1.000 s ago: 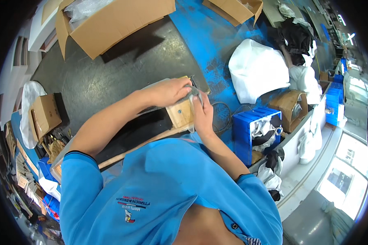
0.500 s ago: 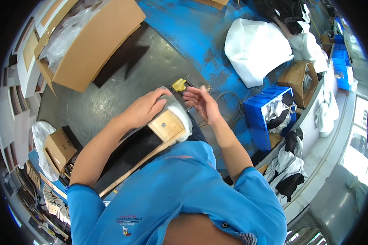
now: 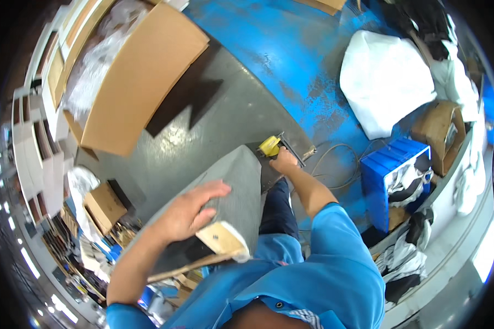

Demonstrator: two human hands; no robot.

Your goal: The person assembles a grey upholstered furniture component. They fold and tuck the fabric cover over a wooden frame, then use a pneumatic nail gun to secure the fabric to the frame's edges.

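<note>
A long upholstered piece in grey fabric leans against my lap, its wooden end block and white padding facing me. My left hand lies on the grey fabric just above that block, fingers stretched out and thumb apart. To the right, beyond the piece's far end, my right hand is closed round the handle of a yellow and black staple gun, which is by the grey work surface. The fingers' far side is hidden.
A large cardboard box with clear plastic stands at the far left. On the right are a white sack, a blue crate of fabric scraps and an open carton. A thin hose curls over the blue floor.
My right hand, earlier open beside the tool, has taken hold of the staple gun. The upholstered piece has tilted, showing more grey fabric. My left hand has loosened from its edge and flattened. The view has shifted.
</note>
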